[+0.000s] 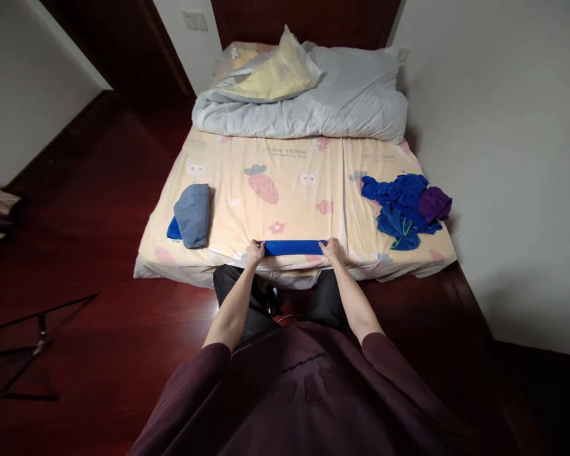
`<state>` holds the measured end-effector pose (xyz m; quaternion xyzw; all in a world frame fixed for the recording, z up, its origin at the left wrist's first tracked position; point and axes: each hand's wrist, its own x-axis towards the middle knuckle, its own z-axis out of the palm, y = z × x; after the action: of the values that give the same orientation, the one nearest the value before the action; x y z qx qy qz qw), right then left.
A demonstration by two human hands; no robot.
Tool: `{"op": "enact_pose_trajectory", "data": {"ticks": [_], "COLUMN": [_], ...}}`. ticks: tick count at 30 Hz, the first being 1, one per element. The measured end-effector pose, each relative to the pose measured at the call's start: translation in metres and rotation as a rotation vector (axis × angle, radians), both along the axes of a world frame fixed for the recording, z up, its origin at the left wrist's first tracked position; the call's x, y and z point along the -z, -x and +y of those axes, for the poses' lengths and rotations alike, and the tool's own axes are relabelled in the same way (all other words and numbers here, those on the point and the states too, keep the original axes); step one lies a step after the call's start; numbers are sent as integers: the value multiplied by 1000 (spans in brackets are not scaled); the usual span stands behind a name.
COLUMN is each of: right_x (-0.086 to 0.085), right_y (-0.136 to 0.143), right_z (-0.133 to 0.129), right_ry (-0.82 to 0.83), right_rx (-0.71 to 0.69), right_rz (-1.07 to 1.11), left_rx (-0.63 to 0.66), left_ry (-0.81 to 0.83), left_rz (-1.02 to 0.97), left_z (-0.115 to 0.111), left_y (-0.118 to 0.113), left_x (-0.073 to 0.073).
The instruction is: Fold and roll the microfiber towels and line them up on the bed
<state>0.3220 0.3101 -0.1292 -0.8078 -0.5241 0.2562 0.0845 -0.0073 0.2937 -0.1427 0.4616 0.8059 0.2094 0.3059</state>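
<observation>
A blue cloth, folded into a narrow strip, lies along the front edge of the bed. My left hand grips its left end, and my right hand grips the right end. Toward the left side of the bed, a grey-blue folded cloth rests partly over a bright blue one. On the right side is a crumpled pile of blue cloths with a purple cloth at its right edge.
A grey-white quilt and a yellow pillow lie at the head of the bed. Black metal stand legs are on the floor at left. A wall runs close along the bed's right side.
</observation>
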Motion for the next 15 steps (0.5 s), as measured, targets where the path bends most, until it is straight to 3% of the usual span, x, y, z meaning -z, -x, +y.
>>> {"op": "enact_pose_trajectory", "data": {"ticks": [3, 6, 8, 10, 13, 15], "right_x": [-4, -2, 2, 5, 7, 6], "right_y": [7, 13, 17, 20, 22, 21], "right_z": [-1, -7, -11, -14, -17, -19], "right_ry": [-73, -148, -135, -123, -136, -147], "right_rx": [-105, -242, -292, -310, -332, -353], "right_rz": [-111, -237, -288, -320, -354, -366], "left_rx": [-85, -207, -233, -235, -323, -356], "left_ry": [-180, -394, -379, -267, -174, -192], "left_rz": [13, -69, -282, -633, -1080, -1199], "left_z": [-17, -54, -78, -92, -85, -70], "left_y": [-6, -21, -40, -63, -94, -105], "left_x": [-4, -1, 6, 12, 11, 4]}}
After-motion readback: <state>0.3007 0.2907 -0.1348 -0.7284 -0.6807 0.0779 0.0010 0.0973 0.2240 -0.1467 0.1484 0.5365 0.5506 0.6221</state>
